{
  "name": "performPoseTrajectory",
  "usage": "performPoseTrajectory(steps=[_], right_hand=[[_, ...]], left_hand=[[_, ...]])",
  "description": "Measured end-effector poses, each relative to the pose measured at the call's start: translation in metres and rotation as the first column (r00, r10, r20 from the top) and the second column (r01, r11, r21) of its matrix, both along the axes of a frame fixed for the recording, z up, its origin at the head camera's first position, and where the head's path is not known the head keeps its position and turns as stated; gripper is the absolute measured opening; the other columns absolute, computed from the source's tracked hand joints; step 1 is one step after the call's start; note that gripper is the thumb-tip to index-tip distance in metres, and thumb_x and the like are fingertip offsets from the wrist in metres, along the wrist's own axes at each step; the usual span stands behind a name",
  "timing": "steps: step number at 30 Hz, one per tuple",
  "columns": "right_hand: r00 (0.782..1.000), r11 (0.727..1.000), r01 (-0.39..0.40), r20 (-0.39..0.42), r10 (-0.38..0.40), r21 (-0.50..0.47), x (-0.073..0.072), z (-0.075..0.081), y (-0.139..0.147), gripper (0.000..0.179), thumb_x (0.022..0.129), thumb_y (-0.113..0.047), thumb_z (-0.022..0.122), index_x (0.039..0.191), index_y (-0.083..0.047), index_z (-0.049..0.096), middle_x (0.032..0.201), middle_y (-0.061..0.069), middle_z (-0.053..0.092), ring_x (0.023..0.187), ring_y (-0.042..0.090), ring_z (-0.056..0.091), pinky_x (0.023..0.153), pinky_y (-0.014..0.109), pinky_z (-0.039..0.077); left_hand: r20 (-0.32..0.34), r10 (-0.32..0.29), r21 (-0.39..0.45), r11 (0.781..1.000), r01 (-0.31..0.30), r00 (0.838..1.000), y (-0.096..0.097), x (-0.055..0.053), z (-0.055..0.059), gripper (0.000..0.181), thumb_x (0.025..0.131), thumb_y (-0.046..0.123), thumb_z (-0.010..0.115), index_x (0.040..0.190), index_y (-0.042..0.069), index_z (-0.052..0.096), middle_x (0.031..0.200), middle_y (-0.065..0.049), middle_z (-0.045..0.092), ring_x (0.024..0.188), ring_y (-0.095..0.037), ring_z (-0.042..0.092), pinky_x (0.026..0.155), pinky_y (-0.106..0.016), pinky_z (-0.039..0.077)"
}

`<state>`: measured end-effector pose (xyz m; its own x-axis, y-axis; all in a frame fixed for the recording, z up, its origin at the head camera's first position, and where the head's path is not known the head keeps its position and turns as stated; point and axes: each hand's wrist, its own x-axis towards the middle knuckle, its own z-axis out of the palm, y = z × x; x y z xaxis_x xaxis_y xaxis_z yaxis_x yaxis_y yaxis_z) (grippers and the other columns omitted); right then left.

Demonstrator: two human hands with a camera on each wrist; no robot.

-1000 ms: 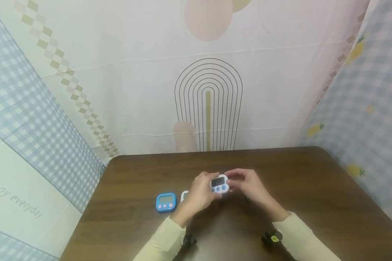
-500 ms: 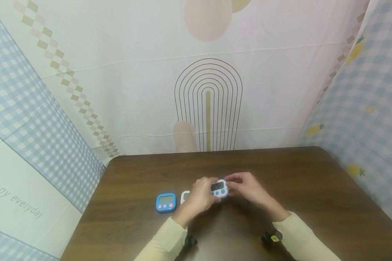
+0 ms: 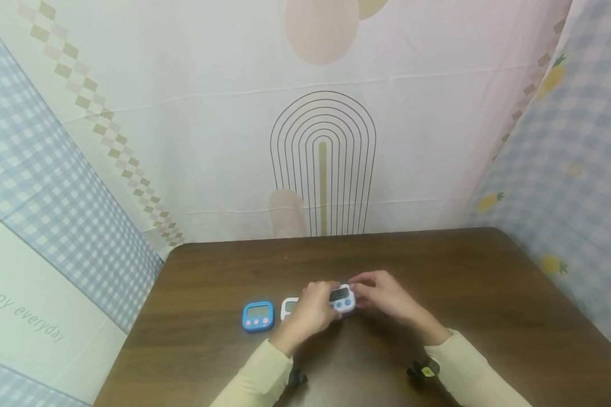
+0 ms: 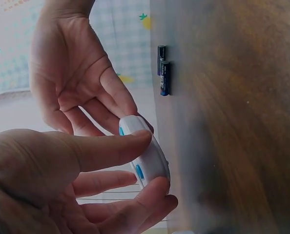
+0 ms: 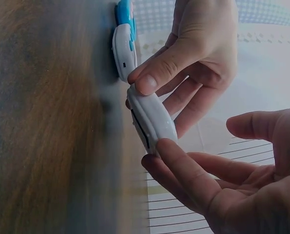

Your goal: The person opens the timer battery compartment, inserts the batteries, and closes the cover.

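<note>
My left hand (image 3: 312,308) grips a white digital timer (image 3: 343,301) with blue buttons, its screen facing up towards me. In the left wrist view the thumb presses one edge of this timer (image 4: 152,158), while fingers curl under the opposite side. My right hand (image 3: 387,297) touches the timer's right end. From the right wrist view, two of its fairly straight fingertips (image 5: 165,146) meet the timer's lower end, and its thumb stands apart. A dark slit shows along the back edge. A second white timer (image 3: 288,307) lies on the table, partly hidden by my left hand.
A blue timer (image 3: 258,316) with pink buttons lies left of the white one on the brown table (image 3: 214,271). Two small dark batteries (image 4: 163,73) lie beyond the timer in the left wrist view. Patterned cloth (image 3: 224,158) hangs behind the table.
The held timer and both hands have come lower and slightly nearer to me. Digits showed on the screen half a second ago. The timers on the table have stayed put.
</note>
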<state>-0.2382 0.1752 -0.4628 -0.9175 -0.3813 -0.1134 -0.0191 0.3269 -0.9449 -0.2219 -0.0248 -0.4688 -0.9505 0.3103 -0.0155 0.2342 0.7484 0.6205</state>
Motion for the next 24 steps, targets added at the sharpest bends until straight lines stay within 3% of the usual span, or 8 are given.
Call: performPoseTrajectory(steps=[9, 16, 21, 24], right_hand=[[1.0, 0.998, -0.03, 0.0, 0.03, 0.064, 0.0016, -0.0008, -0.0024, 0.042, 0.105, -0.02, 0.064, 0.132, 0.011, 0.064, 0.123, 0.024, 0.072, 0.101, 0.029, 0.076, 0.086, 0.043, 0.066], [0.998, 0.992, -0.064, -0.005, 0.065, 0.11, 0.0047, -0.0037, -0.0042, 0.045, 0.105, -0.021, 0.063, 0.138, 0.01, 0.06, 0.129, 0.024, 0.069, 0.102, 0.028, 0.075, 0.087, 0.043, 0.066], [0.997, 0.985, -0.079, -0.009, 0.081, 0.154, 0.0057, -0.0031, -0.005, 0.041, 0.104, -0.019, 0.062, 0.134, 0.009, 0.063, 0.122, 0.018, 0.072, 0.1, 0.027, 0.073, 0.086, 0.044, 0.065], [0.995, 0.977, -0.086, -0.026, 0.093, 0.197, 0.0058, -0.0016, -0.0059, 0.038, 0.103, -0.018, 0.062, 0.131, 0.008, 0.067, 0.111, 0.015, 0.074, 0.09, 0.026, 0.07, 0.077, 0.041, 0.063]], left_hand=[[0.0, -0.012, -0.021, 1.0, 0.012, 1.0, 0.0009, 0.0002, -0.0018, 0.06, 0.08, -0.001, 0.088, 0.137, 0.001, 0.068, 0.128, -0.018, 0.074, 0.106, -0.031, 0.074, 0.092, -0.044, 0.064], [0.012, -0.016, -0.031, 0.999, 0.016, 1.0, 0.0016, 0.0003, -0.0035, 0.051, 0.082, -0.004, 0.085, 0.131, 0.0, 0.071, 0.115, -0.015, 0.077, 0.089, -0.023, 0.073, 0.081, -0.036, 0.065], [0.012, -0.015, -0.046, 0.999, 0.015, 1.0, 0.002, -0.0003, -0.0041, 0.043, 0.082, -0.003, 0.085, 0.123, -0.001, 0.073, 0.104, -0.014, 0.076, 0.079, -0.02, 0.069, 0.072, -0.032, 0.063], [0.014, -0.017, -0.053, 0.998, 0.018, 1.0, 0.002, -0.0011, -0.0038, 0.039, 0.082, -0.003, 0.085, 0.119, -0.001, 0.074, 0.099, -0.013, 0.076, 0.074, -0.019, 0.066, 0.068, -0.031, 0.061]])
